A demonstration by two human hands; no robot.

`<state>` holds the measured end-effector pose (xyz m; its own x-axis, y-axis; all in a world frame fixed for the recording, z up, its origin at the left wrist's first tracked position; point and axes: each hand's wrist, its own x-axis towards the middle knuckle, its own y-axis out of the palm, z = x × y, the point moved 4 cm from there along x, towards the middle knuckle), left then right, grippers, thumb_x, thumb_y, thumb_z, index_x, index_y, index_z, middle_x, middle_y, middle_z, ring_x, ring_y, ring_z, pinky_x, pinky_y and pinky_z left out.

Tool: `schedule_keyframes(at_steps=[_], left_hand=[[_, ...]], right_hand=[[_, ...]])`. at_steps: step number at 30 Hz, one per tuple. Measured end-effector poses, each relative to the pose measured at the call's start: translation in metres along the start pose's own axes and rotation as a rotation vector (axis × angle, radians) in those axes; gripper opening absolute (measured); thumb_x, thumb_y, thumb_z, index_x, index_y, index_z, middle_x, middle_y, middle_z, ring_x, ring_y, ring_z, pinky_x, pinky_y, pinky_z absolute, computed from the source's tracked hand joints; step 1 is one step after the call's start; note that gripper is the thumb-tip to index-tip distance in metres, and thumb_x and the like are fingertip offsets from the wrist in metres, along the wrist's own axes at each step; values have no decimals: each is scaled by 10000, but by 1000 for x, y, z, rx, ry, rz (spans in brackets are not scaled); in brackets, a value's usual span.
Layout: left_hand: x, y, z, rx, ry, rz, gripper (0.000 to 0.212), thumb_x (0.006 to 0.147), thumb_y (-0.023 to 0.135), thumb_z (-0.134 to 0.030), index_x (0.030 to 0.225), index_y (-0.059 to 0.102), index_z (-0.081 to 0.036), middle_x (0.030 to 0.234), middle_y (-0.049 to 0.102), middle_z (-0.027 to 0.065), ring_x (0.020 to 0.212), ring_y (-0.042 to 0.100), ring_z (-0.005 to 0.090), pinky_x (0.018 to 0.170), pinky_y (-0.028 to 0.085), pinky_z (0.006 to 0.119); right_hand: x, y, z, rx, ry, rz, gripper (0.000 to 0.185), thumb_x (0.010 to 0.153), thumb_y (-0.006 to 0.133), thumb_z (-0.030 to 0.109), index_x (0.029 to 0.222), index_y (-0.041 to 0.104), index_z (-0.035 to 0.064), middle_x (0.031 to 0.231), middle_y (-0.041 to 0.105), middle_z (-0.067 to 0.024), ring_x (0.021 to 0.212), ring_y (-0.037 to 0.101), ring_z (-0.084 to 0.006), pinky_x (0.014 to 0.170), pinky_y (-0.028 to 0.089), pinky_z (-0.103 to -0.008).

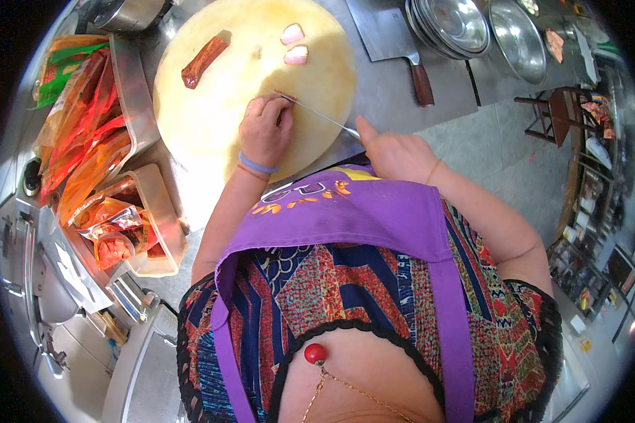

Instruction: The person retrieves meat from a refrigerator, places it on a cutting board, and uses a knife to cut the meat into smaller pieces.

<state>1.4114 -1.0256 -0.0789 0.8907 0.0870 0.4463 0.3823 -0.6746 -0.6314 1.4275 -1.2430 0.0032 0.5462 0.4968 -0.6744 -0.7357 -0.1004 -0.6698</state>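
Note:
On a round pale cutting board (pixel 201 121), my left hand (pixel 267 129) holds a small dark piece of meat (pixel 281 117), mostly hidden by the fingers. My right hand (pixel 399 153) grips the handle of a thin-bladed knife (pixel 323 116), its index finger stretched along the handle. The blade reaches across to the meat beside my left fingertips. Two cut pieces of pink and white meat (pixel 295 54) lie near the board's far side. A long reddish-brown strip of cured meat (pixel 203 61) rests at the board's upper left.
A cleaver (pixel 389 31) with a wooden handle lies right of the board, beside stacked metal bowls (pixel 457 26). To the left stand a plastic bin (pixel 132 95) of packaged goods and a smaller plastic container (pixel 166 227) with packets. A metal pot (pixel 129 13) is at the upper left.

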Motion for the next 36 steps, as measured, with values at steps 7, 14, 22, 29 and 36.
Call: schedule_keyframes(at_steps=[7, 14, 22, 29, 36], left_hand=[[-3, 2, 3, -30, -48, 52, 144, 783, 721, 17, 907, 689, -50, 971, 698, 105, 885, 673, 261, 772, 556, 348], [-10, 4, 10, -50, -104, -26, 137, 756, 726, -4, 858, 693, -89, 896, 693, 92, 830, 666, 267, 741, 548, 349], [-3, 6, 7, -129, -113, -37, 147, 753, 713, 33, 852, 681, -71, 893, 695, 93, 824, 668, 261, 737, 551, 340], [-5, 3, 2, -143, -144, -42, 147, 764, 715, 43, 865, 681, -59, 888, 694, 102, 813, 669, 263, 719, 553, 344], [-4, 2, 1, -135, -59, -40, 150, 770, 726, 44, 881, 689, -48, 905, 704, 110, 832, 676, 259, 746, 556, 334]], right_hand=[[41, 8, 5, 75, -80, -40, 317, 943, 478, 192, 1218, 435, 40, 964, 693, -264, 898, 676, -448, 746, 520, -551], [37, 20, -6, 56, -125, -104, 275, 967, 443, 202, 1200, 451, 56, 967, 693, -257, 927, 667, -448, 769, 514, -552], [84, 27, -3, 45, -142, -125, 308, 949, 444, 149, 1247, 447, 70, 987, 706, -241, 902, 695, -420, 745, 541, -531], [69, 38, -8, 50, -78, -105, 520, 976, 388, 166, 1487, 312, 108, 1007, 705, -233, 881, 692, -426, 734, 540, -521], [94, 46, -9, 74, -129, -215, 582, 969, 441, 178, 1523, 271, 133, 998, 702, -235, 861, 687, -427, 746, 526, -545]])
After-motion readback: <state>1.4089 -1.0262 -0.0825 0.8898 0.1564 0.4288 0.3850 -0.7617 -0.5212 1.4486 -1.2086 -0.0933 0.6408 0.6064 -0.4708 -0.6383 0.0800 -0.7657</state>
